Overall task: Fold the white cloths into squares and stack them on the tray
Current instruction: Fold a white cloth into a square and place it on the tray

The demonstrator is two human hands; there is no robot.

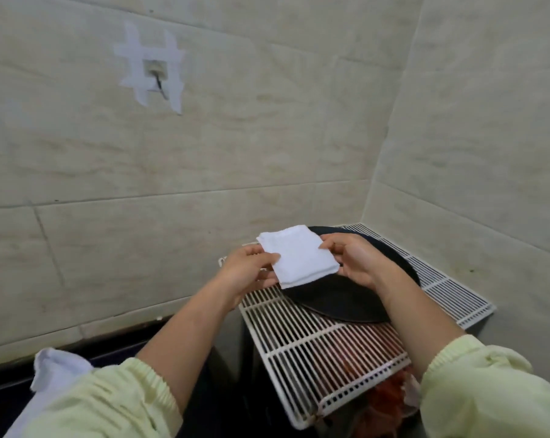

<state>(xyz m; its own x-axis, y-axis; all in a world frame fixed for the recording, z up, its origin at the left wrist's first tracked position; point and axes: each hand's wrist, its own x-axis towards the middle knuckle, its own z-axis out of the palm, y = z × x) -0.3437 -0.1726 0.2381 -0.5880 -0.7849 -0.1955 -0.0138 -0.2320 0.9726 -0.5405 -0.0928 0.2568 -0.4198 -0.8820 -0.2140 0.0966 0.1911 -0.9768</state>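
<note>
A white cloth [299,255] folded into a thick square is held in the air above the near-left part of a round black tray [336,300]. My left hand [247,269] pinches its left edge with thumb on top. My right hand [352,260] pinches its right edge, fingers curled underneath. The tray lies on a white wire rack [314,352], and the part of it I can see is bare. Another white cloth [54,373], crumpled, lies at the lower left beside my left sleeve.
Beige tiled walls meet in a corner right behind the rack. A taped wall hook [156,78] sits high on the left wall. Something red-orange [390,396] shows under the rack. A dark ledge [115,352] runs along the left wall's foot.
</note>
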